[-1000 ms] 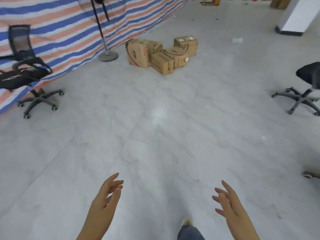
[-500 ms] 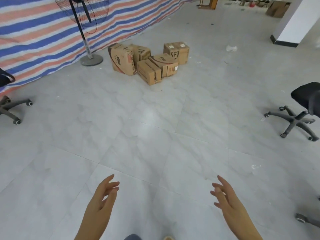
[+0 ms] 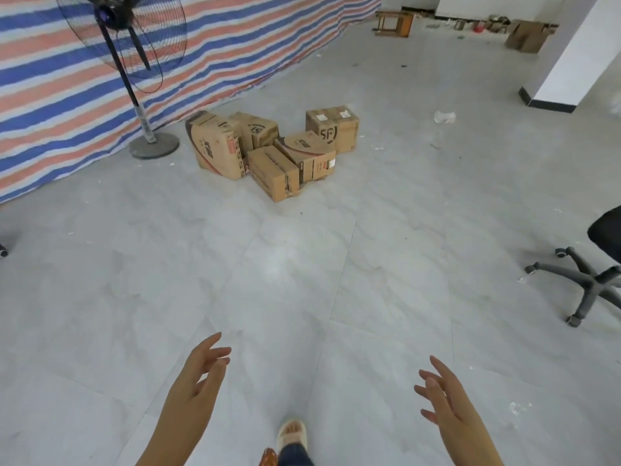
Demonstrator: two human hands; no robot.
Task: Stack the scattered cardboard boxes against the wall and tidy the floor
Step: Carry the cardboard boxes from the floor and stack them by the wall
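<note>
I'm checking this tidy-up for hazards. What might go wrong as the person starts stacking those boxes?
The standing fan stands right beside the cardboard boxes; a swung box might knock it over. The office chair base juts into the floor on the right, a trip risk. Both hands, left hand and right hand, are empty, so nothing is braced yet.

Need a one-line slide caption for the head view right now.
Both hands, left hand and right hand, open and empty, facing five cardboard boxes clustered on the floor beside the standing fan.
</note>
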